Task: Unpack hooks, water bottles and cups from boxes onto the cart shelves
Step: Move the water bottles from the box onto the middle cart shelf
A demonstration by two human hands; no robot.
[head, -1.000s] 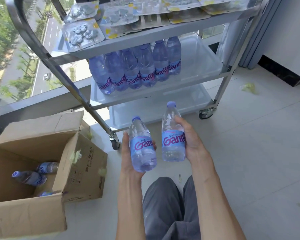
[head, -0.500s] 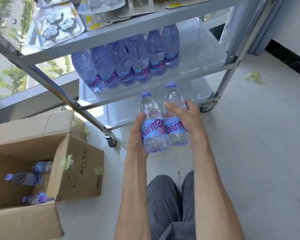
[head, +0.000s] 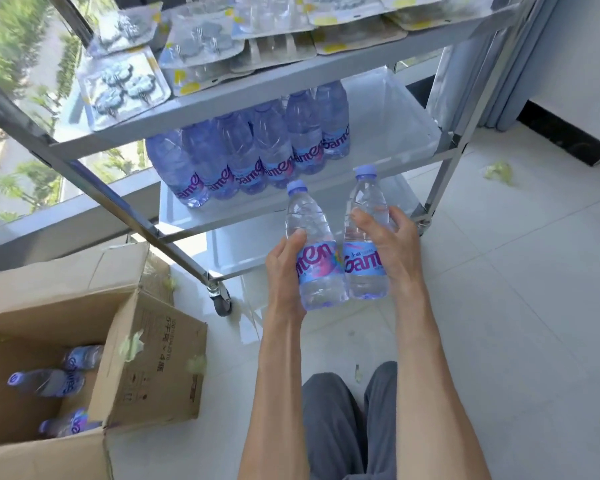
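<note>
You have raised two water bottles toward the cart's middle shelf [head: 378,174], your left hand [head: 284,271] clasping the left bottle [head: 314,251] and your right hand [head: 395,247] the right bottle [head: 364,237], now side by side, ready for shelving.

A single head-worn wide-angle camera looks forward and down, close over the cart [head: 291,74] and floor [head: 499,306].

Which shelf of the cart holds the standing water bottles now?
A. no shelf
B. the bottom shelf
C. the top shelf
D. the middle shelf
D: the row of water bottles stands on the middle shelf, under the hook packs that lie on the top one.
</note>
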